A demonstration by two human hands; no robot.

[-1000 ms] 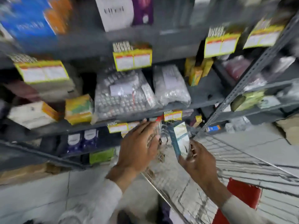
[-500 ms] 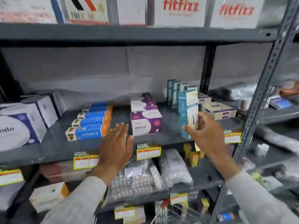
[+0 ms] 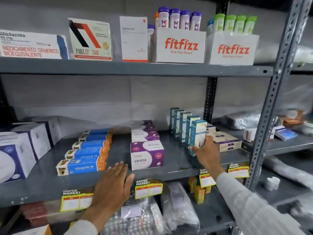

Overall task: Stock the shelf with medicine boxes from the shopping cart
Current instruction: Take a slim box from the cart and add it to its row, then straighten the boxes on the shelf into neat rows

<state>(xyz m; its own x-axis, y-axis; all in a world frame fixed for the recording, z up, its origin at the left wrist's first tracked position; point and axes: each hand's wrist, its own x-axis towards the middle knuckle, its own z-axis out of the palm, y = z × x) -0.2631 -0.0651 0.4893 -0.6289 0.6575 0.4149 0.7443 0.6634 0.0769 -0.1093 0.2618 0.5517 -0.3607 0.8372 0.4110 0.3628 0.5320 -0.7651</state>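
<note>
My right hand point(image 3: 205, 153) grips the lower part of an upright teal-and-white medicine box point(image 3: 197, 133), which stands at the front of a row of matching teal boxes point(image 3: 179, 123) on the grey middle shelf point(image 3: 177, 160). My left hand point(image 3: 111, 187) is flat and open at the shelf's front edge, holding nothing, just below the blue-and-orange boxes point(image 3: 84, 152). Purple-and-white Viresi boxes point(image 3: 147, 155) are stacked between my two hands. The shopping cart is out of view.
The top shelf carries Fitfizz cartons point(image 3: 179, 45) with tubes and several flat boxes. White boxes point(image 3: 18, 153) stand at the left. A perforated grey upright point(image 3: 271, 107) borders the right. Flat beige boxes point(image 3: 227, 141) lie behind my right hand. Blister-pack bags point(image 3: 135, 217) fill the shelf below.
The view rose from the cart to the middle shelf. My right hand carried the teal box up and set it in front of the matching row; my left hand followed to the shelf edge.
</note>
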